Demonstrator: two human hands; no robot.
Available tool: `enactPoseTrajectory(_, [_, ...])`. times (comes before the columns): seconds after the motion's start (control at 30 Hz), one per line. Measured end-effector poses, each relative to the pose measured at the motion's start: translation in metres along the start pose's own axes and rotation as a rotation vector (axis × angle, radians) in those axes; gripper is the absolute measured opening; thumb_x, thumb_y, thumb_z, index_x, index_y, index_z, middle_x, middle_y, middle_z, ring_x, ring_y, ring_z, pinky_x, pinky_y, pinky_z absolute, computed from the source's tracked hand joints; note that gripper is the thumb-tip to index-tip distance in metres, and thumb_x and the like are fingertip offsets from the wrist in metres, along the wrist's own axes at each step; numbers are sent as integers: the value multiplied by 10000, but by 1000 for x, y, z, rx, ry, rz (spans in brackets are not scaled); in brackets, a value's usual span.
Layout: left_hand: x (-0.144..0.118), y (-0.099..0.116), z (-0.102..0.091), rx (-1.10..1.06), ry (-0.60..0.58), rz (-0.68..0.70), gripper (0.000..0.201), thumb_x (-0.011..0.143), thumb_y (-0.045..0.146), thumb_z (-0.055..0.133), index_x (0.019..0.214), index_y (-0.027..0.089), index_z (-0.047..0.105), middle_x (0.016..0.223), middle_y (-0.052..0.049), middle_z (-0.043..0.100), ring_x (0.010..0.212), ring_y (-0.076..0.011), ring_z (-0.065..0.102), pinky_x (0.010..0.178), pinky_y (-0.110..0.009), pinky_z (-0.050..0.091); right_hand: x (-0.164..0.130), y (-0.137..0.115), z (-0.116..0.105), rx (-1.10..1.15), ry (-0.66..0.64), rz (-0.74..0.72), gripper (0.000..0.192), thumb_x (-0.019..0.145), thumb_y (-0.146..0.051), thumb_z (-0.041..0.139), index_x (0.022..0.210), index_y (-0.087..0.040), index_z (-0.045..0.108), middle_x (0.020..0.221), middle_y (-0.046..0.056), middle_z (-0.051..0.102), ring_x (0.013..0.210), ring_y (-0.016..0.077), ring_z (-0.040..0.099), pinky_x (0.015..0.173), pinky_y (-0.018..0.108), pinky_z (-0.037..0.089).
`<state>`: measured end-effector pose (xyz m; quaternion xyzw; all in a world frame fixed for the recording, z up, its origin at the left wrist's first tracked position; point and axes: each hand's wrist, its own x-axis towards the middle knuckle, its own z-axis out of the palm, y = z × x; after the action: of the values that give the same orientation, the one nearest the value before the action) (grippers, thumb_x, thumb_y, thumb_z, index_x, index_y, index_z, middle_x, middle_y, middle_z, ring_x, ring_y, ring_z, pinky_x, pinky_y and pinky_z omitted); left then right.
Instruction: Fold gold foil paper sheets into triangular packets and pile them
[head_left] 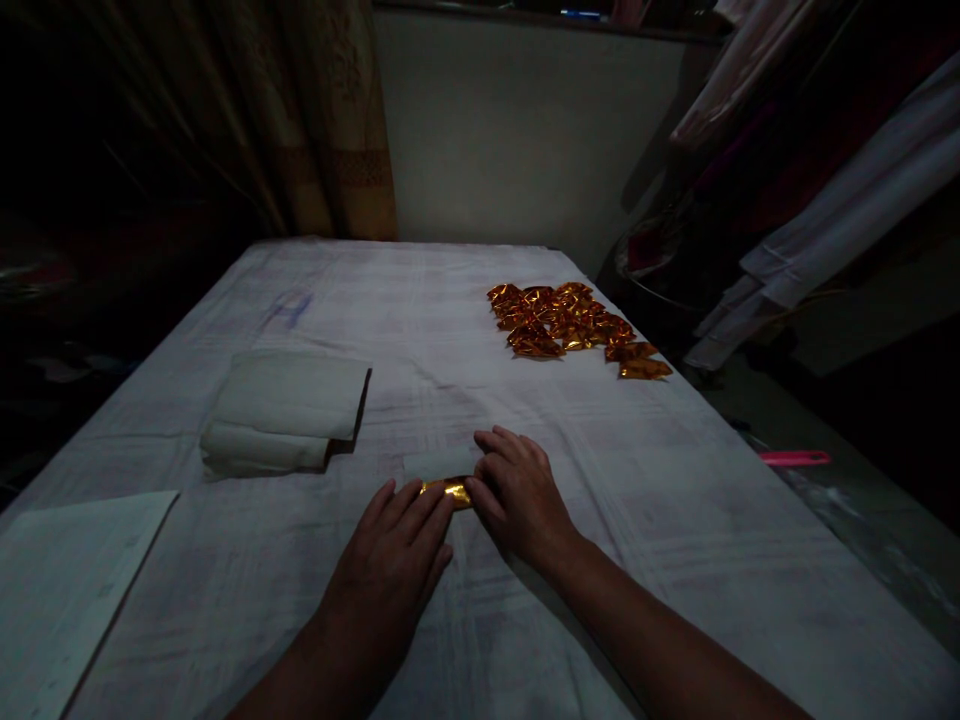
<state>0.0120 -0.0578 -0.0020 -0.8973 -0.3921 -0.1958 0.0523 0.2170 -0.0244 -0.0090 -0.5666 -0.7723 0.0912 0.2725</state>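
Observation:
Near the front middle of the cloth-covered table, a small shiny gold foil piece (457,491) lies flat between my hands. Just behind it, a pale paper strip (439,463) shows, its right end hidden by my right hand. My left hand (401,540) rests with fingers stretched forward, their tips on the left part of the foil. My right hand (521,490) is bent over the foil's right end, the thumb and curled fingers gripping it. What lies beneath the fingertips is hidden.
Several twisted gold foil packets (570,318) lie in a heap at the table's back right. A folded grey-white paper or cloth (292,400) sits at left, and white sheets (82,580) at front left. Clothes (817,220) hang on the right; a curtain (322,120) hangs behind.

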Motion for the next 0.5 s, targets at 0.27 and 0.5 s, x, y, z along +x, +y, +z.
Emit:
enactPoseTrajectory(0.27, [-6,-2,3,11,-23,10,386,1034,198,396,1392,159,533,1372,-103,655,1274,-258,599,1101,-496,471,0,1,0,-5,-2,-11,80,913,-245,630,836,-223,629,1334,123,654,1326,331,523,1085,576,375])
enactPoseTrajectory(0.5, [-8,-1,7,34,-15,21,436,1035,192,379,1461,167,473,1411,-115,628,1300,-252,590,1116,-473,471,0,1,0,-7,-2,0,85,921,-249,605,841,-230,625,1339,115,650,1327,325,516,1090,572,369])
